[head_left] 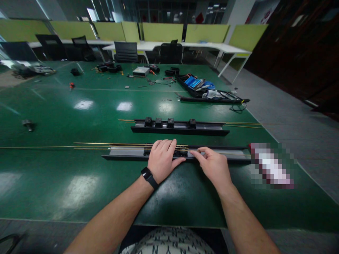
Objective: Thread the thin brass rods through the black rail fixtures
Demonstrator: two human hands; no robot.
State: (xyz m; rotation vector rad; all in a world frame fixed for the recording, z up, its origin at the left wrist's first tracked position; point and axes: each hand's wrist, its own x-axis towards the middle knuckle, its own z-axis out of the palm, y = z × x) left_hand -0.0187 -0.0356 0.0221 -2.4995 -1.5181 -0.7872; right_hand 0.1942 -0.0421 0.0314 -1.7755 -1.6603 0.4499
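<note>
A long black channel (124,157) with a pale inner floor lies crosswise in front of me. Dark blocks (182,151) sit inside it, partly covered, with thin brass rods (91,144) running along them and out past the left end. Across the blocks and rods rests my left hand (162,158), fingers laid out over the top and thumb apart along the near wall. Just right of the blocks, my right hand (214,164) pinches a thin brass rod (237,154) between thumb and forefinger; the rod stretches to the right through the channel.
Beyond lies a second black channel (180,131) carrying several dark blocks (170,122) and brass rods (246,124). A blurred-out pale and red item (272,165) is at the right. Farther back are a black tray of cables (196,92), a white box (141,71) and a small metal part (28,124).
</note>
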